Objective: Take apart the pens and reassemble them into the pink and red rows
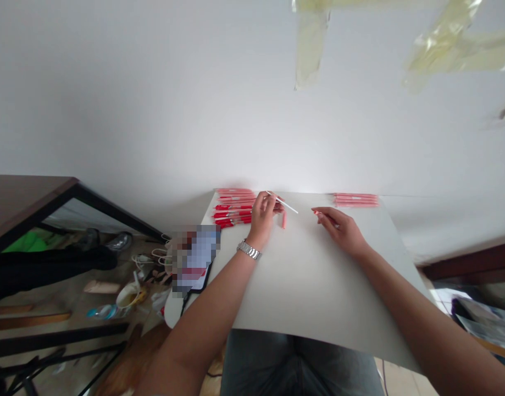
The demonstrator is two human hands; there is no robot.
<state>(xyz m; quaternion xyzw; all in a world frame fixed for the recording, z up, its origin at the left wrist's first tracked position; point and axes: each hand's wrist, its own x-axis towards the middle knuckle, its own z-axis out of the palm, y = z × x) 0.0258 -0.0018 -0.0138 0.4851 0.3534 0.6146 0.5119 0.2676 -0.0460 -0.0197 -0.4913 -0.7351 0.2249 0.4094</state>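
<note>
My left hand (263, 217) pinches a thin white rod (288, 204), which sticks out to the right over a large white board (301, 280). A small pink tube (284, 220) stands out from just beside that hand, and I cannot tell whether it is held or lying on the board. My right hand (338, 228) is pinched shut on a small pink piece (315, 212) at its fingertips. Several red pens (233, 212) lie side by side at the board's far left corner. Several pink sticks (355, 199) lie in a bundle at the far edge, right of my hands.
A phone (194, 258) with a pixelated screen lies at the board's left edge, with a cable trailing down. A metal wristwatch (249, 250) is on my left wrist. Below left, a mug (127, 300), shoes and cords sit on the floor beside a dark table (25, 206).
</note>
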